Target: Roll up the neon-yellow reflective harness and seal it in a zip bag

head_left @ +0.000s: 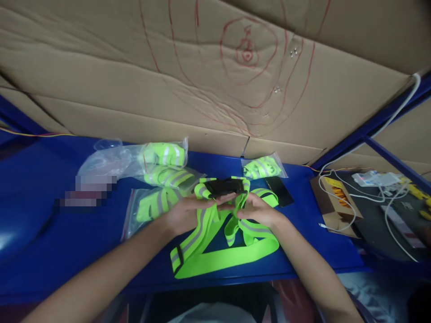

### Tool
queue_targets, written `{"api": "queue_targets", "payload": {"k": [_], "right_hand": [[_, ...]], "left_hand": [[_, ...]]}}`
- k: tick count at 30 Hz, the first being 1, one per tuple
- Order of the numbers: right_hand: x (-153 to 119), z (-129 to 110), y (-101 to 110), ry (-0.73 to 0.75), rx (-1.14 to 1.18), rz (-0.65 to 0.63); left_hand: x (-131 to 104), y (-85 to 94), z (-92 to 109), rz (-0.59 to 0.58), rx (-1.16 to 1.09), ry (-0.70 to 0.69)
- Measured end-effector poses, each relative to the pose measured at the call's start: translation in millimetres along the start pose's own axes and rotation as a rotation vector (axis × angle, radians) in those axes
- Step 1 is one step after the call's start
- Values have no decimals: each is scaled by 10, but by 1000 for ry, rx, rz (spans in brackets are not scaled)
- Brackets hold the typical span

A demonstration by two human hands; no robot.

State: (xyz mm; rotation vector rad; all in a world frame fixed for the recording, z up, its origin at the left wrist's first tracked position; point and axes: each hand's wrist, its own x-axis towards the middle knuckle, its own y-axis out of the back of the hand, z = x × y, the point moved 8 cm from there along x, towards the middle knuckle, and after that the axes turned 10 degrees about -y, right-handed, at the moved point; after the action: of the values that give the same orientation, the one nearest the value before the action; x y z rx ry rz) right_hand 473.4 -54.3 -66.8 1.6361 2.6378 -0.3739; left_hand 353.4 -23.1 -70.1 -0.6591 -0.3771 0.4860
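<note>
A neon-yellow reflective strap (229,261) with grey stripes lies looped on the blue table in front of me. Its black plastic buckle (225,186) is raised between my hands. My left hand (188,213) is closed around the strap at the buckle's left end. My right hand (257,208) grips the strap by the right end, its fingertips partly hidden by the webbing. A black slider (180,254) sits on the strap's lower left bend. Behind my left hand are bagged reflective straps (158,204); another bagged strap (264,167) lies at the back.
Cardboard panels (117,89) with red drawn lines stand behind the blue table (84,251). A dark flat object (280,190) lies right of the straps. Further right are an open cardboard box (336,206) and a white cable (399,110).
</note>
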Motion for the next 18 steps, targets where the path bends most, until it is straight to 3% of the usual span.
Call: {"api": "queue_targets", "payload": {"k": [4,8,10,14,18], "right_hand": [[-40,78,-71,-73,45,-65],[-108,55,158,-62,-28,195],[-143,36,229,-53,-20,268],[-151,17,172,-80,31,213],[-149,13,93,-79,63,219]], "left_hand": [[-35,-102,-10,30,-32,49],[24,-124,136,85,173,1],[54,-121,159,86,254,-15],[60,-97,84,55,404,-11],[46,-60,55,96,508,-79]]}}
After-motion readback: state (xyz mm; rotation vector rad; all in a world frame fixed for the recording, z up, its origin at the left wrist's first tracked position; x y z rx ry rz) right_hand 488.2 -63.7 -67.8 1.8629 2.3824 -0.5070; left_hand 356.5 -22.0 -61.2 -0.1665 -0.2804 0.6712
